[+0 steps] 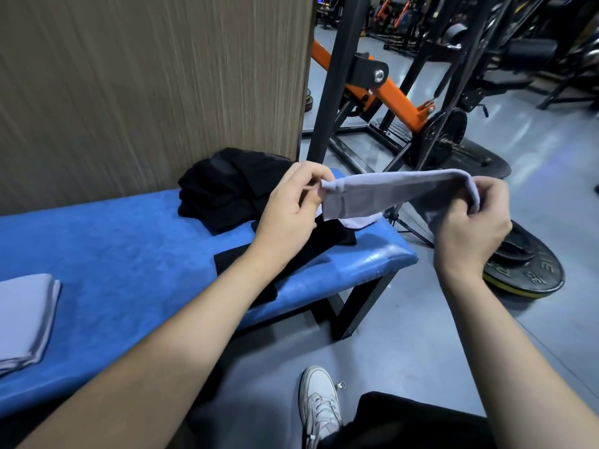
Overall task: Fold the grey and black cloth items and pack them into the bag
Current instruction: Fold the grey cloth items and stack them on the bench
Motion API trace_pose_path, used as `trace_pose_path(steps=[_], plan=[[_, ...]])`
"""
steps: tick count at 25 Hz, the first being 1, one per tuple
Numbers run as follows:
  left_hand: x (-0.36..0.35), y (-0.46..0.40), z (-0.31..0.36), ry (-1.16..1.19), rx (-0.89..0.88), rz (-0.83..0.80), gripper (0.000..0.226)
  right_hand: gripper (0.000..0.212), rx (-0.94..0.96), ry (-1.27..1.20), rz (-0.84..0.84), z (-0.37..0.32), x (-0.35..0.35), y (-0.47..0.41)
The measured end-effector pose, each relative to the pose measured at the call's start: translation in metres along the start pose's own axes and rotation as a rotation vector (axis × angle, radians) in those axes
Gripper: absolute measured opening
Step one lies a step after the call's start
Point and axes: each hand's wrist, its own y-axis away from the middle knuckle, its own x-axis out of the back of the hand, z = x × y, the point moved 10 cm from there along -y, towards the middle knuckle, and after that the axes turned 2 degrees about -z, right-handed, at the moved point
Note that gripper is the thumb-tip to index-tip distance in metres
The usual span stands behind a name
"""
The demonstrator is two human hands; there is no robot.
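Both hands hold a grey cloth (pixel 398 192) in the air, stretched between them above the right end of the tabletop (pixel 129 241). The left hand (pixel 291 209) pinches the cloth's left corner between thumb and fingertips, so that grip is grasping the cloth. The right hand (pixel 470 228) has its fingers curled around the cloth's right end, which drapes over the top of the fingers; that grip too is grasping the cloth. The cloth hangs doubled over, its lower edge sagging toward the tabletop's right end.

The tabletop is covered in blue. At its far edge, against the wood-grain wall (pixel 146 76), lies a heap of black cloth (pixel 223 189). Nearer the front edge, under the left forearm, a flat black cloth (pixel 246 260) is spread out, and a bit of white fabric (pixel 359 220) shows just beneath the held grey cloth. At the left edge of the view a folded grey cloth (pixel 26 319) rests on the tabletop, well apart from the black ones.

On the floor beyond the right end lies a weight plate (pixel 531 270), and behind it stands an orange and black gym machine (pixel 389 92). A white sneaker (pixel 319 403) shows at the bottom.
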Motion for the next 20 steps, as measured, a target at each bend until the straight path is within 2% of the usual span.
trace_pose_path(steps=[6,9,12,17,20], plan=[[-0.030,-0.003,-0.020,0.266,0.199,-0.069,0.018,0.025,0.012,-0.046,0.042,0.003,0.010,-0.008],[-0.039,-0.002,-0.026,0.428,0.226,-0.111,0.024,0.027,0.027,-0.067,0.024,-0.002,0.008,-0.007],[-0.034,-0.001,-0.038,0.518,0.216,-0.073,0.021,0.024,0.095,-0.058,-0.050,-0.009,0.001,-0.001],[-0.022,-0.005,-0.038,0.442,0.183,-0.016,0.026,0.018,0.065,-0.070,-0.108,-0.007,-0.008,-0.004],[0.008,-0.005,-0.032,0.272,0.133,0.114,0.020,0.010,0.036,-0.067,-0.264,-0.009,-0.029,-0.001]])
